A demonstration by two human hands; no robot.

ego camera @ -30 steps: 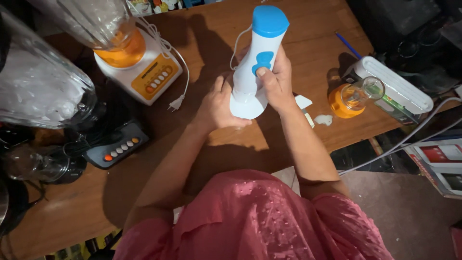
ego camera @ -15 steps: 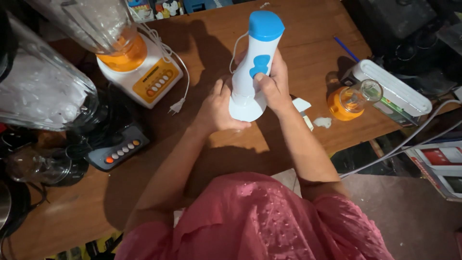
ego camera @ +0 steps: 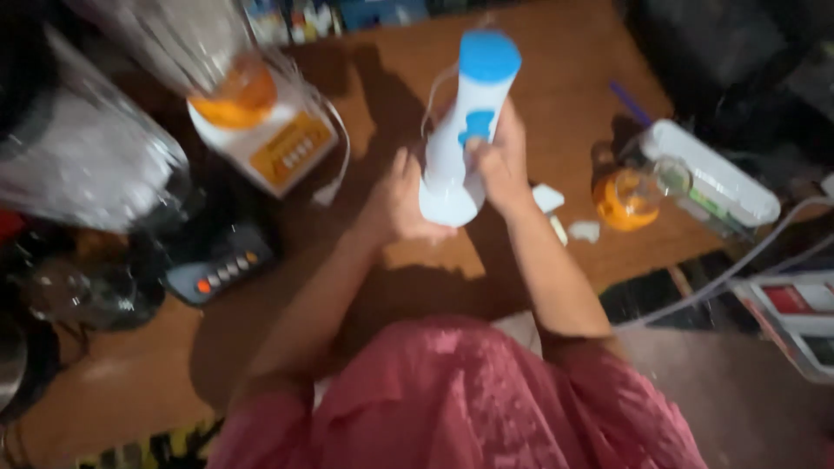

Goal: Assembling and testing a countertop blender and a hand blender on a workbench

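Note:
I hold a white and blue hand blender body (ego camera: 465, 122) upright over the wooden table (ego camera: 556, 78), its blue cap pointing at me. My right hand (ego camera: 502, 161) wraps around its middle from the right. My left hand (ego camera: 398, 204) grips near its wide white lower end from the left. A thin white cord runs off the top of the blender body. The picture is blurred by motion.
A white and orange blender base with a clear jar (ego camera: 261, 130) stands at the upper left. A dark blender with buttons (ego camera: 217, 269) sits below it. An orange small jar (ego camera: 630, 191), white scraps (ego camera: 547, 198) and a white power strip (ego camera: 712, 174) lie at the right.
The view has shifted and blurred. Both hands keep hold of the hand blender body, which sits slightly lower and more central in view.

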